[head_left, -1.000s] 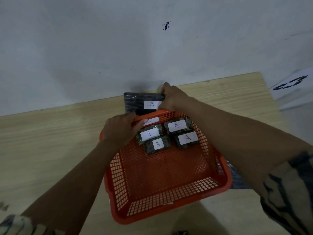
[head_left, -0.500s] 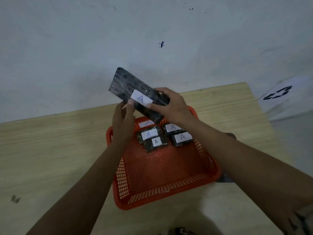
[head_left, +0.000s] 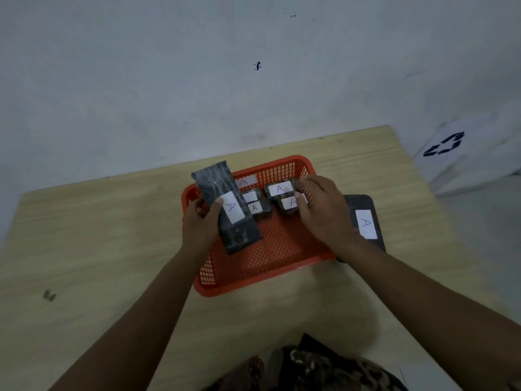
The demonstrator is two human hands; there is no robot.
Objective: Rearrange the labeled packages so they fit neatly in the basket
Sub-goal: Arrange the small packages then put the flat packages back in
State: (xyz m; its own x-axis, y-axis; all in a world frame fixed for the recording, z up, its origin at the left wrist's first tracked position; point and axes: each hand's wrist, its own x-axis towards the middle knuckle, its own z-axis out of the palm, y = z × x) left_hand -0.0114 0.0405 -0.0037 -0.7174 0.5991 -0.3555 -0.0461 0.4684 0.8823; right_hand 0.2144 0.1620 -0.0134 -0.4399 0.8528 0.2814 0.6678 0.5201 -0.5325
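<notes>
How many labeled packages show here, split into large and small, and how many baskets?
Large dark packages: 2 (one held by the left hand over the orange basket, at; one on the table right of the basket)
Small packages in the basket: 4 clearly visible; a label behind hints at another
Baskets: 1
Total: 7
</notes>
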